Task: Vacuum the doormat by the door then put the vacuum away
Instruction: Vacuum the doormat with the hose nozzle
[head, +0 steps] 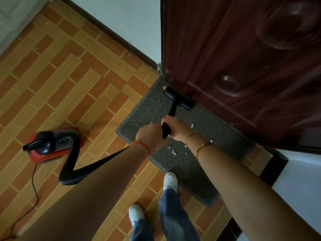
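Doormat [152,108] bears the nozzle [178,100]; both hands [151,134] grasp its wand [165,130].

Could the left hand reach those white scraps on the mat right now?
Probably not at once: the left hand grips the vacuum wand. The white scraps lie uncovered just beneath on the doormat.

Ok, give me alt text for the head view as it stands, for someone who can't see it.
Both hands, left hand and right hand, grip the black vacuum wand, its floor head on the grey doormat against the dark red door. White scraps lie on the mat near the hands. The red canister sits on the tiled floor to the left, joined by a black hose.
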Demonstrator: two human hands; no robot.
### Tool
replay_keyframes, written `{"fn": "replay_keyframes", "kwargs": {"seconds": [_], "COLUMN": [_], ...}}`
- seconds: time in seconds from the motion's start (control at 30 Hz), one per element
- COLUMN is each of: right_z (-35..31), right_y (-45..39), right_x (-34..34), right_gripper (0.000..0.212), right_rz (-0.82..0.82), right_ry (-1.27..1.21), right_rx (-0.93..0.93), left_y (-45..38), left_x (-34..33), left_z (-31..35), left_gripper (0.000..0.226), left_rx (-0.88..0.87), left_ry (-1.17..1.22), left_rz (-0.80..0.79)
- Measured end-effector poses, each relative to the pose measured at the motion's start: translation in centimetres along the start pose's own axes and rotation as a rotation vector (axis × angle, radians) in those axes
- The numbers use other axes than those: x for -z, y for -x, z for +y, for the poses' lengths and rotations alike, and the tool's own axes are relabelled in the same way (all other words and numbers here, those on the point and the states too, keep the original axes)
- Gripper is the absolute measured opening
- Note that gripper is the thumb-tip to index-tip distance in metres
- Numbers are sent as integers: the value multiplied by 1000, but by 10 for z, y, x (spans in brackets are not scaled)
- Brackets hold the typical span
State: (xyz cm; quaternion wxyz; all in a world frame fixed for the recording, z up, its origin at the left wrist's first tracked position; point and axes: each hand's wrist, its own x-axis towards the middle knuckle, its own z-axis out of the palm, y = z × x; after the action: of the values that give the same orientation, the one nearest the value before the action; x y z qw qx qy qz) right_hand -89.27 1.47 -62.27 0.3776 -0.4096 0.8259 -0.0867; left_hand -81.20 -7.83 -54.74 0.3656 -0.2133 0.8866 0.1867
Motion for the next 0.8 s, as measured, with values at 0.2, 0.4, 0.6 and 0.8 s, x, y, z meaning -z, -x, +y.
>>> {"fn": "replay_keyframes", "kwargs": {"seconds": [0.2,0.4,0.6,0.8], "right_z": [11,9,-12,-53], "right_y": [-3,-3,6,15], "right_x": [14,11,-4,-41], "right_gripper": [17,8,11,16], "right_rz": [-32,-35,-51,-45], "right_ry": [-9,-3,18,-30], "right_rx": [-11,-22,9,8], "left_y": [-8,-5,13,46], "left_x": [8,5,-7,-23], "left_z": [12,7,-14,-50], "left_gripper": [10,9,16,15], "left_rx": [8,-3,-23,-8], "left_ry": [16,46,33,-17], "left_rz": [-2,11,9,-6]}}
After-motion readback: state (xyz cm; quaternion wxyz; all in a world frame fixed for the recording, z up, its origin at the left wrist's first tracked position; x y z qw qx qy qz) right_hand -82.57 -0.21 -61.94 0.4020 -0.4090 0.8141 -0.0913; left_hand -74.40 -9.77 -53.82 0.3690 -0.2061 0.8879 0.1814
